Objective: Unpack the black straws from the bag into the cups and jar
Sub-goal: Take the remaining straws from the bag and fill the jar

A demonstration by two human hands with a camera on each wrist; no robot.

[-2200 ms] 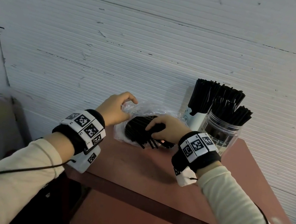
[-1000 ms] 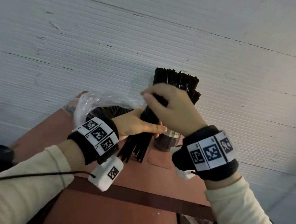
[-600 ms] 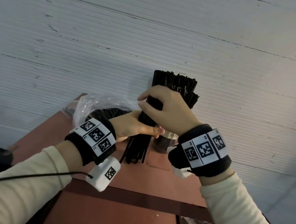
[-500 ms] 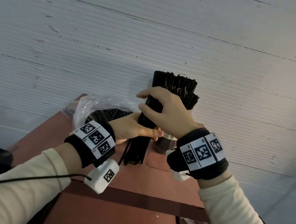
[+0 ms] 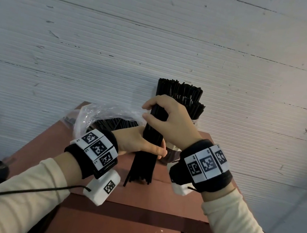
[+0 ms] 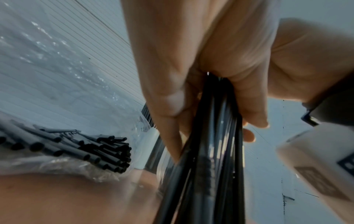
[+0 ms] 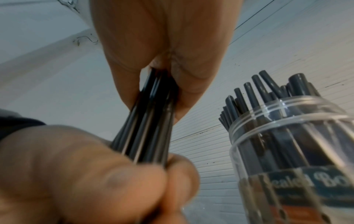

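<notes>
Straws (image 5: 148, 147) upright, ends on table (image 5: 155, 199), both hands gripping.

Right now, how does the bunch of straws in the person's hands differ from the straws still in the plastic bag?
The held bunch stands upright, its lower ends on the table; the bag's straws lie on their sides. The held bunch is gripped by the left hand low down and the right hand higher up; the bag's straws sit loose inside the clear bag, untouched. Both are thin black straws.
</notes>
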